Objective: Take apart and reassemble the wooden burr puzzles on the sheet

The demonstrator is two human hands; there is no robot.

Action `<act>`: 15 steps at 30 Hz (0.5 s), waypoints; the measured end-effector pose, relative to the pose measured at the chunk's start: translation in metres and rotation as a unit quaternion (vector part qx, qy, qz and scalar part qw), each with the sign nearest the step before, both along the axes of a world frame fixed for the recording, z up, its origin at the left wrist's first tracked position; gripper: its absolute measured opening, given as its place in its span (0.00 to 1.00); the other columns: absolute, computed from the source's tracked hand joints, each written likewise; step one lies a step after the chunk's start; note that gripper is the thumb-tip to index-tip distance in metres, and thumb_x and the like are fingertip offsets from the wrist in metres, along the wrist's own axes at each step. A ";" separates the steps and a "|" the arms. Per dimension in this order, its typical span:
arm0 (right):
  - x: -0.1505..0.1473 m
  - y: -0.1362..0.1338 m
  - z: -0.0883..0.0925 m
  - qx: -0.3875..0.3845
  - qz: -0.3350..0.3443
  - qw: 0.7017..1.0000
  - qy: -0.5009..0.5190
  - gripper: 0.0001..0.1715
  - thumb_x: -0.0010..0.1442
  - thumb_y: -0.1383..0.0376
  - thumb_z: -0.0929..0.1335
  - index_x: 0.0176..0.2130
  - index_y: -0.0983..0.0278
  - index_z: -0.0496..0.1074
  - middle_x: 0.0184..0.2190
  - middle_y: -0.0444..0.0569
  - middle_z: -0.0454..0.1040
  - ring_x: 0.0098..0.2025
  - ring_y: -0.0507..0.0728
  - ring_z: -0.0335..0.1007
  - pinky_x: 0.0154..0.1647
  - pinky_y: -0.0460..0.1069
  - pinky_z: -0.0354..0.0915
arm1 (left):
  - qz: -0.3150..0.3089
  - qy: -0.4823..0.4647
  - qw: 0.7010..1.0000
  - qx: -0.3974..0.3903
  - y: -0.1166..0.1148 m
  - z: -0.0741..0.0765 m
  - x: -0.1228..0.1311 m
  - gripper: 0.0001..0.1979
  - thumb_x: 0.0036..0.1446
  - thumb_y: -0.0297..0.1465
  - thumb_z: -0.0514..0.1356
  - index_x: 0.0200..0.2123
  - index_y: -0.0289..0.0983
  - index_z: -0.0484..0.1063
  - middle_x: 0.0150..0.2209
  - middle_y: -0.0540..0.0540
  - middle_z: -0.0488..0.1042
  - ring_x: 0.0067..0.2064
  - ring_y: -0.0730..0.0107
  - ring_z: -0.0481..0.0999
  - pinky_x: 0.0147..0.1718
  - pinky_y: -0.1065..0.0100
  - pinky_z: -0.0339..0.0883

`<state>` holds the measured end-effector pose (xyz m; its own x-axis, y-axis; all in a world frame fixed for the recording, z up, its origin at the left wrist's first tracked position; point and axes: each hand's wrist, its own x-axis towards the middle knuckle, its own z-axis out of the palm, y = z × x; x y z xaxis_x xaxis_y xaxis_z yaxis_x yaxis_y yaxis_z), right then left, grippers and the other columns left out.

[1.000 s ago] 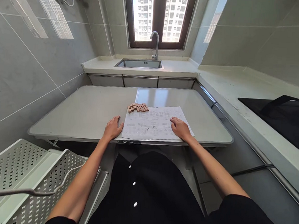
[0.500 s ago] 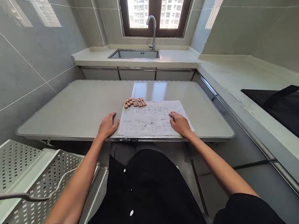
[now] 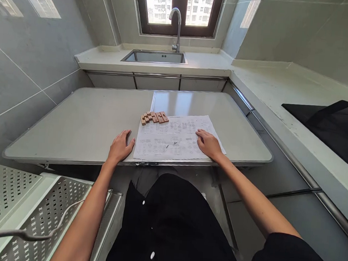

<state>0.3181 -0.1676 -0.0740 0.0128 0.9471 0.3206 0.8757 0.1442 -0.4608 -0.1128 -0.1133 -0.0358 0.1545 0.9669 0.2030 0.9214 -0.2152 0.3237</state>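
My left hand (image 3: 121,146) rests on the pale folding table (image 3: 72,126), just left of a printed paper sheet (image 3: 158,142). Its fingers are apart and it holds nothing. On the right side of the sheet lies my right hand (image 3: 208,144), palm down with fingers stretched forward, nothing in its grasp. Several small wooden puzzle pieces (image 3: 154,117) with notches sit in a group at the sheet's upper left corner, out of contact with both hands. Drawings and text cover the paper, too small to read.
A sink (image 3: 155,56) with a tall faucet (image 3: 178,30) is set into the counter behind the table. On the right counter lies a black bag (image 3: 328,122). A perforated pale rack (image 3: 44,200) with a grey cable (image 3: 24,235) stands at lower left.
The camera view has shifted slightly. Both hands stay resting in about the same places, and the paper and wooden pieces have not visibly moved on the table.
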 end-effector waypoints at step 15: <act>0.004 0.003 0.004 -0.001 -0.002 0.997 0.073 0.23 0.70 0.66 0.61 0.55 0.57 0.78 0.62 0.45 0.77 0.69 0.60 0.68 0.71 0.58 0.64 | 0.002 -0.027 1.000 0.008 0.002 0.000 -0.006 0.29 0.69 0.45 0.51 0.69 0.41 0.63 0.70 0.41 0.67 0.72 0.54 0.63 0.71 0.53 0.58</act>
